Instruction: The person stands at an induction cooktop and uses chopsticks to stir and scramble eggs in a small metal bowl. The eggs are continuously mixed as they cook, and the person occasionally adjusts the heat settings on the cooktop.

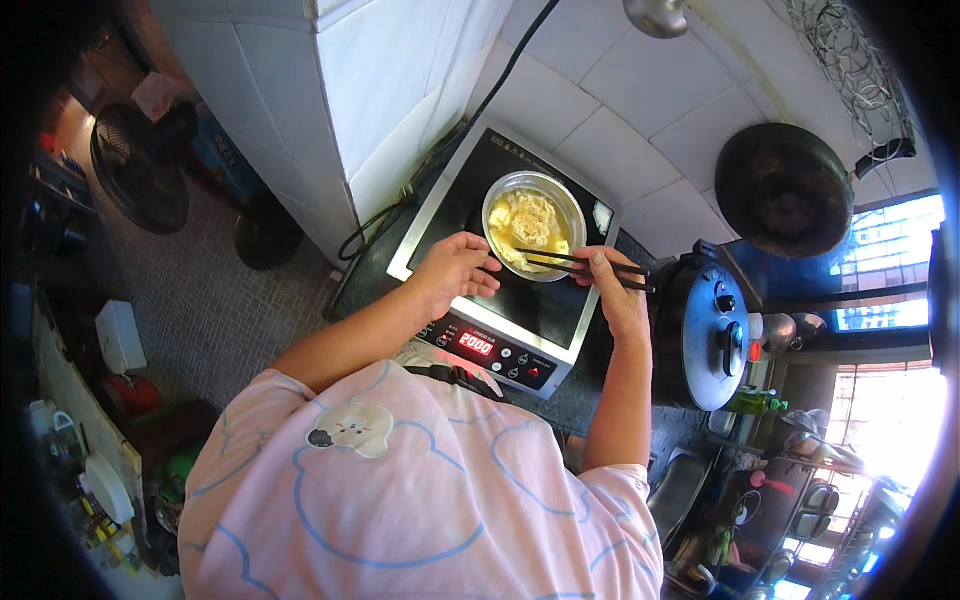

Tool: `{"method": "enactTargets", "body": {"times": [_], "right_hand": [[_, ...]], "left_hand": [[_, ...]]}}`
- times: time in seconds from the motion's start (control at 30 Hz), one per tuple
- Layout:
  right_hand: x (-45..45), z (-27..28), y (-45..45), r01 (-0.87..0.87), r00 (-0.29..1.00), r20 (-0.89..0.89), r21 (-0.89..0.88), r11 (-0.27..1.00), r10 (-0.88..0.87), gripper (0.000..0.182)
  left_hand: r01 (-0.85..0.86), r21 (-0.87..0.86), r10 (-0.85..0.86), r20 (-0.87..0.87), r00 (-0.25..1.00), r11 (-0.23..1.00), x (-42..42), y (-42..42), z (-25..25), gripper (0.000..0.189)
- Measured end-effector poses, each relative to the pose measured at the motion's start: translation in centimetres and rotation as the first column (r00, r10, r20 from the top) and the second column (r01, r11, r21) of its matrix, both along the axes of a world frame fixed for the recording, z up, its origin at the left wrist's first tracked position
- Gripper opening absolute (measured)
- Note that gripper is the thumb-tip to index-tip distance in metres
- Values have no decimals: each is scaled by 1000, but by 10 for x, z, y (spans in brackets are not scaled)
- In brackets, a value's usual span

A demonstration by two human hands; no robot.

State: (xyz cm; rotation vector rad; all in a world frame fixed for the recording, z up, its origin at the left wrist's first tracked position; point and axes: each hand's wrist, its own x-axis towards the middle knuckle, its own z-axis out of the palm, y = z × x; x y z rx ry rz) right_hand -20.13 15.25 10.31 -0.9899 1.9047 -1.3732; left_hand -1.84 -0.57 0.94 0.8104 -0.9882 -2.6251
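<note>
A round metal pot [577, 217] stands on the black glass top of an induction cooker [517, 307]. In it a noodle cake [534, 219] lies in yellowish liquid, with pale yellow pieces, perhaps egg, around it. My right hand [611, 281] holds a pair of dark chopsticks [551, 259] at the pot's right; their tips reach inside, near the lower left. My left hand [461, 274] is beside the pot's lower left rim, fingers curled loosely and apart, holding nothing; whether it touches the rim I cannot tell. The cooker's red display is lit.
A large electric pressure cooker [709, 337] stands close to my right hand. Tiled walls [600, 150] rise behind the cooker, and a black cable [499, 82] runs along the corner. A dark wok [784, 187] hangs at upper right. A floor fan [142, 169] stands at left.
</note>
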Motion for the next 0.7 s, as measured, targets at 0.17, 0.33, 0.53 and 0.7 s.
{"method": "enactTargets", "body": {"times": [0.17,0.33,0.53,0.7], "right_hand": [[-2,-2,1,62,996,62,-29,998,-60,40],[-1,-4,-1,89,990,111,-57,994,-82,39],[2,-2,0,6,1000,25,-9,1000,-6,33],[6,23,6,55,998,-11,-22,998,-55,32]], "left_hand": [[1,-6,-1,-18,1000,1000,1,1,0,17],[-2,-6,2,-20,1000,1000,0,2,-1,18],[5,-20,-5,-13,1000,1000,2,2,0,17],[7,-10,-7,-45,999,1000,3,1,-2,17]]}}
